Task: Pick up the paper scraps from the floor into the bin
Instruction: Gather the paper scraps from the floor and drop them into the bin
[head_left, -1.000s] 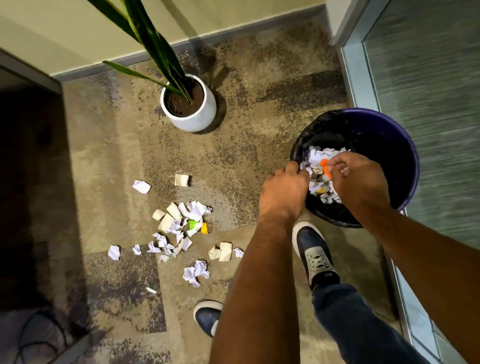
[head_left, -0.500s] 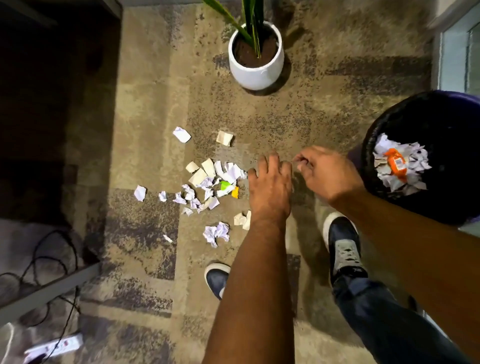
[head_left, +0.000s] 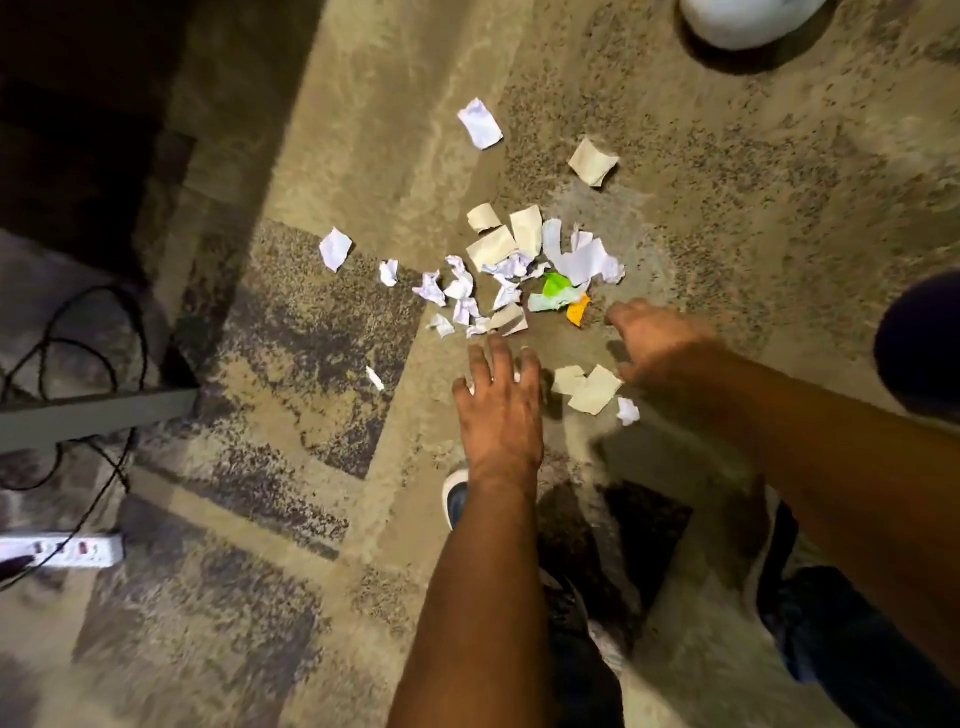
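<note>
Reaching down over the brown patterned carpet floor (head_left: 322, 171), the left hand (head_left: 501, 415) sits in the middle of the frame with its fingers (head_left: 480, 364) spread apart and holding nothing. The right hand (head_left: 654, 340) is a bit blurry, just right of the middle, with its fingers loosely bent and nothing in them. Most of the torn white and tan paper scraps (head_left: 519, 260) lie in a messy pile just above both hands, and a small green scrap (head_left: 555, 285) and a little orange scrap (head_left: 578, 313) sit at the pile's lower right edge. Two tan paper pieces (head_left: 589, 389) lie between the hands, and a tiny white bit (head_left: 627, 410) is just beside them. A few white scraps lie apart, toward the upper middle and left of the pile. Only a dark edge of the round purple bin (head_left: 917, 343) shows at the right side of the frame. The white plant pot (head_left: 743, 21) peeks in at the top right. Black cables (head_left: 62, 343) and a white power strip (head_left: 67, 550) are at the lower left. A dark shoe (head_left: 457, 501) shows under the left wrist.
</note>
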